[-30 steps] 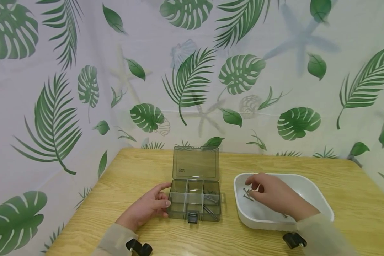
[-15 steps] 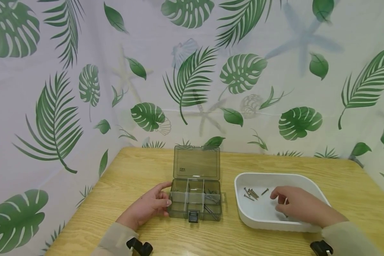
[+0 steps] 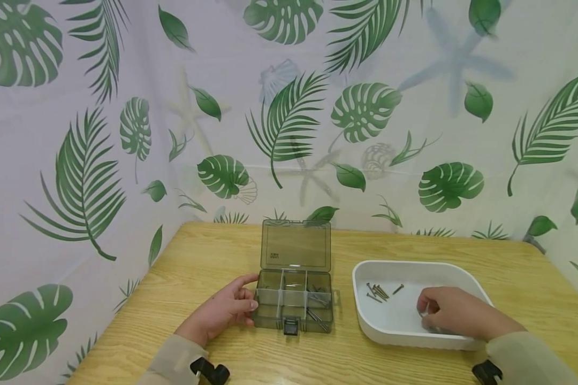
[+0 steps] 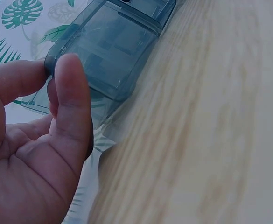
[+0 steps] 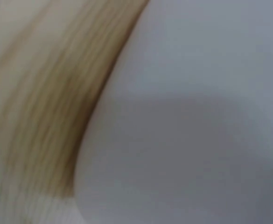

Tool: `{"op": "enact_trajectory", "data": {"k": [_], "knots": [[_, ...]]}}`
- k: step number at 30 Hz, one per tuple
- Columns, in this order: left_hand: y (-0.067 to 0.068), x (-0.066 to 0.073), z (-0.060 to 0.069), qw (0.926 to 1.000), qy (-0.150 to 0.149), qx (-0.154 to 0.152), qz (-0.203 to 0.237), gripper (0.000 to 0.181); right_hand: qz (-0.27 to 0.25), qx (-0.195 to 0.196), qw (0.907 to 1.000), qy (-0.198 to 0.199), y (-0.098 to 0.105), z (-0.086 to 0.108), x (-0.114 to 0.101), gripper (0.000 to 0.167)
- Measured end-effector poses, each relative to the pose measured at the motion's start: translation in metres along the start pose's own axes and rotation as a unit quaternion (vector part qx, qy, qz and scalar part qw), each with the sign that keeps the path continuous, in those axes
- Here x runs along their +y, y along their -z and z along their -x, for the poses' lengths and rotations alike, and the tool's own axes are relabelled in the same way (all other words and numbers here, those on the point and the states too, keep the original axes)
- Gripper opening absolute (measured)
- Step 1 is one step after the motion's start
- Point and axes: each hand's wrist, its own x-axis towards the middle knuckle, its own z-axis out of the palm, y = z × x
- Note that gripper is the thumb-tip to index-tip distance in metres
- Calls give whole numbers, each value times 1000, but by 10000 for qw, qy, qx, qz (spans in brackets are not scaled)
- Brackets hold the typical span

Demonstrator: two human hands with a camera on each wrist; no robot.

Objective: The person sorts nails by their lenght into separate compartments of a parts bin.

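A smoky see-through plastic compartment box [image 3: 293, 302] stands on the table with its lid [image 3: 296, 245] raised. Screws [image 3: 317, 319] lie in its right compartments. My left hand [image 3: 223, 310] holds the box's left side; the left wrist view has thumb and forefinger at its edge. Inside the white tray [image 3: 366, 321], my right hand [image 3: 462, 313] reaches low with bent fingers, near the tray's front right part. Its fingertips are partly hidden, so whether they pinch a screw is unclear. Several loose screws [image 3: 378, 292] lie at the tray's left, and a single screw [image 3: 398, 289] lies apart.
Wooden tabletop [image 3: 221, 240] extends around the box and tray. A leaf-patterned cloth [image 3: 390, 214] hangs behind the table and along its left side. The right wrist view is filled mostly by the blurred tray wall [image 5: 183, 116].
My right hand has moved right from the screws at the tray's left side, then lower toward the front right of the tray. The left hand and box have stayed put.
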Motion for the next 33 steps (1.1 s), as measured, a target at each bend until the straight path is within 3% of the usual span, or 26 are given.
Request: {"op": "enact_trajectory", "data": {"k": [16, 25, 33], "knots": [[-1, 0, 0, 10000, 8, -32, 60, 73, 454, 102, 9979, 456, -5, -6, 6, 14], [1, -1, 1, 10000, 17, -39, 39, 72, 168, 652, 9971, 368, -5, -6, -8, 10], [1, 0, 2, 10000, 62, 44, -26, 73, -318, 1218, 9846, 1209, -5, -2, -40, 5]]}}
